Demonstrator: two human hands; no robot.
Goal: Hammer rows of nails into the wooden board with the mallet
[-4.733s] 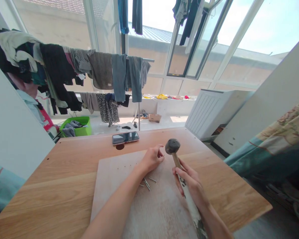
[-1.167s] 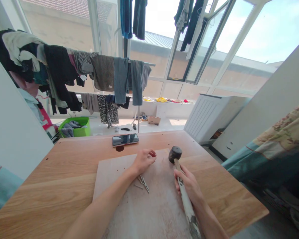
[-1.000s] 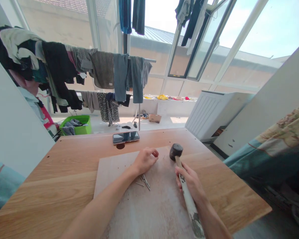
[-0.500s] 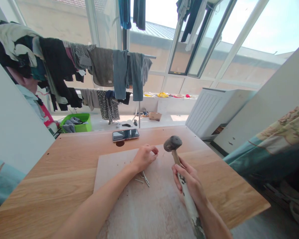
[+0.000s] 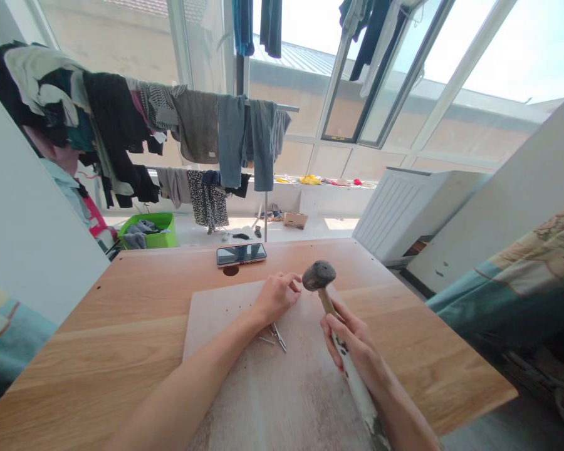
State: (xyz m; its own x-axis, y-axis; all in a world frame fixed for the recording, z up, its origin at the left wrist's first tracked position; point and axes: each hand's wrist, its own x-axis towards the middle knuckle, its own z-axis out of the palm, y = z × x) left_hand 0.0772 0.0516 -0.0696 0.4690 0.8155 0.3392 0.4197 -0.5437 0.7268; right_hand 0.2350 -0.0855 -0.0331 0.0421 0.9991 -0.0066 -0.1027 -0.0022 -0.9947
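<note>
In the head view my right hand is wrapped round the pale, worn handle of a mallet with a dark, rounded head. The head hangs just right of my left hand's fingertips, over the far part of a whitish wooden board. My left hand rests on that board with its fingers curled and thumb and forefinger drawn together. Whatever they may pinch is too small to make out. Several loose nails lie on the board beside my left wrist, and small dark holes dot its left part.
A phone lies behind the board on the wooden table, close to a round hole. Beyond stand a clothes rack with hanging laundry, a green basket and a white ribbed cabinet.
The mallet's head has moved slightly left and down, nearer my left fingers. My left hand keeps its place on the board. The whole view has shifted a little.
</note>
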